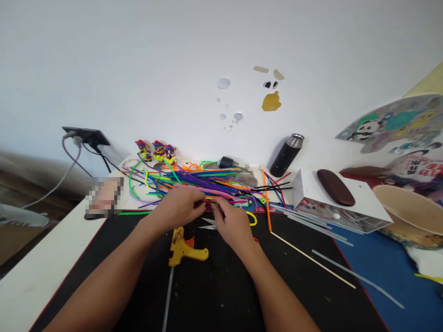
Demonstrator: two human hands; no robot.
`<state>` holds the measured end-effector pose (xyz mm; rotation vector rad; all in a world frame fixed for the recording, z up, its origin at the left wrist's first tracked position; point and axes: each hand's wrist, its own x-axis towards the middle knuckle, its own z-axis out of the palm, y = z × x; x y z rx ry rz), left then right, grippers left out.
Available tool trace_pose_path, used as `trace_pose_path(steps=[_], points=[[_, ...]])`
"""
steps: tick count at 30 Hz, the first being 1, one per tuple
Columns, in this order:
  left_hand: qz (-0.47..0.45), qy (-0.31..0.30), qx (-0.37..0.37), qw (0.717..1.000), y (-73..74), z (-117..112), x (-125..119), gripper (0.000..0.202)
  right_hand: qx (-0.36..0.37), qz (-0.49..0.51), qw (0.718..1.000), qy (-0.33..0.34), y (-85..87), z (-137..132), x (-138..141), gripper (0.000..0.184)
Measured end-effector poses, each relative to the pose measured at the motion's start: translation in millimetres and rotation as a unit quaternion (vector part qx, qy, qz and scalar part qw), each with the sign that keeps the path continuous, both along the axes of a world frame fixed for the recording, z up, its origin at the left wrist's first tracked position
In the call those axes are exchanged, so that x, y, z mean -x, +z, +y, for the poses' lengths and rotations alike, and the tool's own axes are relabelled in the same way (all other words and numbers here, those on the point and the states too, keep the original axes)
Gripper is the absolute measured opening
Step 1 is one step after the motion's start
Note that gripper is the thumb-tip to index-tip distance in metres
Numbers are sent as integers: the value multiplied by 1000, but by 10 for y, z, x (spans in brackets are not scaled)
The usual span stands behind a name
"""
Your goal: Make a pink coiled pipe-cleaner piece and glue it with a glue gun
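Matte black mat (214,295) covers the desk's near edge, with a yellow plastic glue gun (185,249) lying on it. Left hand (178,207) and right hand (233,223) pinch one fuzzy pink pipe cleaner (208,202) with curled fingertips at the mat's far edge, against the multicoloured pile (207,177). Bare mat lies open rightward up to a thin wooden stick (311,258).

Open mat (221,290) nearside; pipe cleaners (207,177) (heaped) beyond
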<state>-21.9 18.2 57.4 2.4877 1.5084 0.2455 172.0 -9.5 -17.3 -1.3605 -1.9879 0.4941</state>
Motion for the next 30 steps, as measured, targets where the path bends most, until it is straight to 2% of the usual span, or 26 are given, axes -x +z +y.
trace_pose_path(steps=[6,14,18,23,30], points=[[-89,6,24,996,18,21,51,25,29,89,996,4,6,4,4,28],[-158,32,39,986,-49,39,-13,29,88,207,974,12,-27,23,44,26],[-195,38,58,978,-107,41,-55,30,87,249,965,6,-33,37,51,24],[-192,46,58,979,-155,23,-142,27,100,257,961,-18,-62,57,50,27],[-143,92,36,985,-187,-6,-234,22,84,245,966,-14,-114,70,60,22]])
